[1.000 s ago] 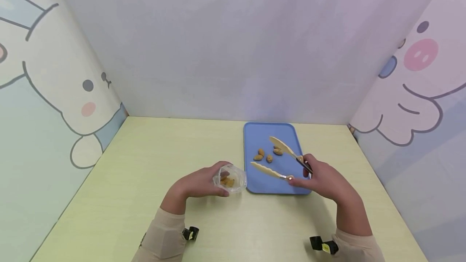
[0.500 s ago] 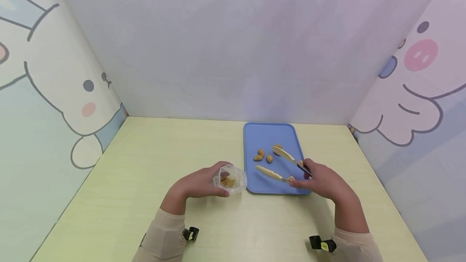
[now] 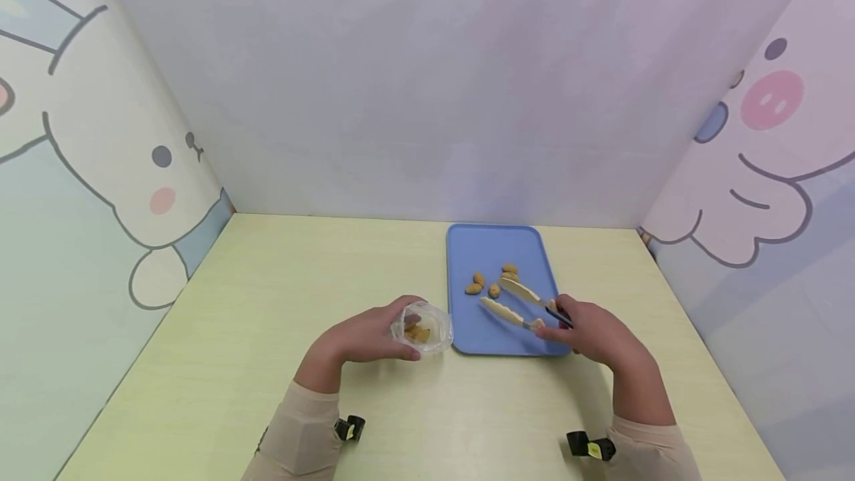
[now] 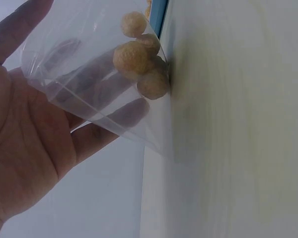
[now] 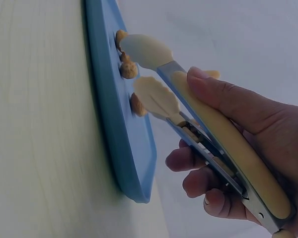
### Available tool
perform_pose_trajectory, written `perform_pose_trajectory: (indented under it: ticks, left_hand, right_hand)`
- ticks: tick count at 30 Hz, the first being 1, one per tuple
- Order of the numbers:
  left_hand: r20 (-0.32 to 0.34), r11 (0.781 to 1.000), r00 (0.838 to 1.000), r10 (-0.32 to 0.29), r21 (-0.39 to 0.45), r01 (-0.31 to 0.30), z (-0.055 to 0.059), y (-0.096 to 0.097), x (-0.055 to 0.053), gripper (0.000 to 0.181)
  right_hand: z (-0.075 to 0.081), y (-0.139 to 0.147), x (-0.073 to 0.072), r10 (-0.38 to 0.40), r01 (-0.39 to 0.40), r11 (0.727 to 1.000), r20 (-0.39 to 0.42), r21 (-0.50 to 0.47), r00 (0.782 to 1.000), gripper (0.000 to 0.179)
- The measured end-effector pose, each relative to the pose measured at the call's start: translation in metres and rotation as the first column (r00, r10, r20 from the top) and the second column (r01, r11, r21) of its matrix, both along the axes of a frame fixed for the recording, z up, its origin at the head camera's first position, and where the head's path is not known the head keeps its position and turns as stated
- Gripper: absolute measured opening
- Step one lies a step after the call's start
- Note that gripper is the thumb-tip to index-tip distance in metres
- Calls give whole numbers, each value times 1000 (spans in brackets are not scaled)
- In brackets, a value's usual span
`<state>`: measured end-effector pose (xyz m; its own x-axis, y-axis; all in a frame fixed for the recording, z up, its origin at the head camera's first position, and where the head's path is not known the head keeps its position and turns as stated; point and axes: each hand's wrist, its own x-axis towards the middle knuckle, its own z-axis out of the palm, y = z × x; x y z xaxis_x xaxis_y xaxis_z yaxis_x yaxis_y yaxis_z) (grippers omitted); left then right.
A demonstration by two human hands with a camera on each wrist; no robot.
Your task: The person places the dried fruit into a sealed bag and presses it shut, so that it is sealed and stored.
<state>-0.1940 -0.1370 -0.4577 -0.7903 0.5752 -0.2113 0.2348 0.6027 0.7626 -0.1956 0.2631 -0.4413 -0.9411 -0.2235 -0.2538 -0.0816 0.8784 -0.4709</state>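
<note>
My left hand holds a clear plastic bag upright with its mouth open, fingers and thumb round its side. Several round, golden-brown, rough-skinned pieces lie at the bottom of the bag. In my right hand is a pair of kitchen tongs with cream scalloped tips and metal arms. The tips stand apart, low over a blue tray. Several brown oval pieces lie on that tray. The upper tip partly covers a brown piece; whether it touches is unclear.
The tray rests on a pale wood-grain table, to the right of the bag. A plain pale wall rises behind the table. Side panels with cartoon animals flank it. Each wrist carries a small black camera.
The right hand has lowered the tongs toward the tray, and their tips have come closer together, shifting nearer the right-hand brown pieces. The left hand and bag have stayed in place.
</note>
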Motion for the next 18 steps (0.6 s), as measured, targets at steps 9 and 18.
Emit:
perform_pose_trajectory:
  ticks: [9, 18]
  left_hand:
    - [2, 1000, 1000, -7, 14, 7, 2, 0, 0, 79]
    - [-4, 1000, 1000, -9, 13, 9, 2, 0, 0, 79]
  right_hand:
    - [-2, 1, -1, 0, -1, 1000, 21, 7, 1000, 45]
    - [-3, 1, -1, 3, -4, 1000, 21, 28, 1000, 43]
